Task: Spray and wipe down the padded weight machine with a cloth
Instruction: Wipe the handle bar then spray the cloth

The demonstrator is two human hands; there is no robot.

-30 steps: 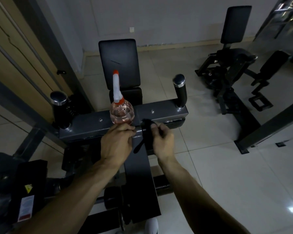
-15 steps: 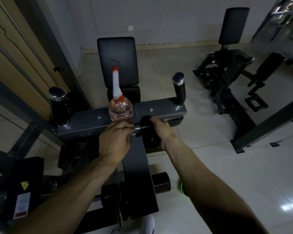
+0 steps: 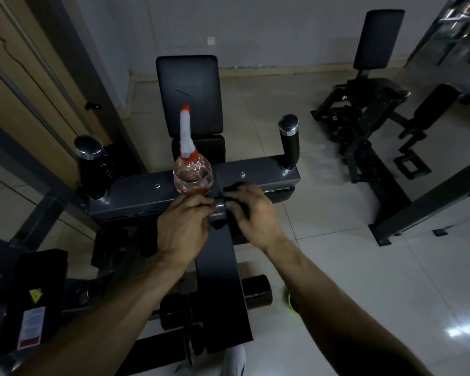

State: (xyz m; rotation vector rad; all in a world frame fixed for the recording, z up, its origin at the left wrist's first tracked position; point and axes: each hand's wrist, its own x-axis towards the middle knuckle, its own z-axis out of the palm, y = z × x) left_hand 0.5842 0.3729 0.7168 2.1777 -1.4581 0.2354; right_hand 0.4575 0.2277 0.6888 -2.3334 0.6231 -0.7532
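A clear spray bottle (image 3: pixel 192 175) with pinkish liquid and a white and orange nozzle stands upright on the grey crossbar (image 3: pixel 141 192) of the weight machine. My left hand (image 3: pixel 183 226) grips the bottle's lower part. Just to its right, my right hand (image 3: pixel 251 213) holds a dark cloth (image 3: pixel 232 189) against the crossbar's near edge; my fingers hide most of the cloth. Beyond the bar are the machine's black padded backrest (image 3: pixel 189 93) and seat (image 3: pixel 215 149).
Two upright black handles with chrome caps (image 3: pixel 289 142) (image 3: pixel 88 164) stand at the crossbar's ends. A second padded machine (image 3: pixel 369 99) sits at the back right on the tiled floor. A wooden door and dark frame (image 3: pixel 73 77) run along the left. A dark beam (image 3: pixel 429 204) slants at right.
My right hand has drawn the cloth back along the crossbar's near edge toward me. The left hand stays on the bottle. The view has shifted slightly.
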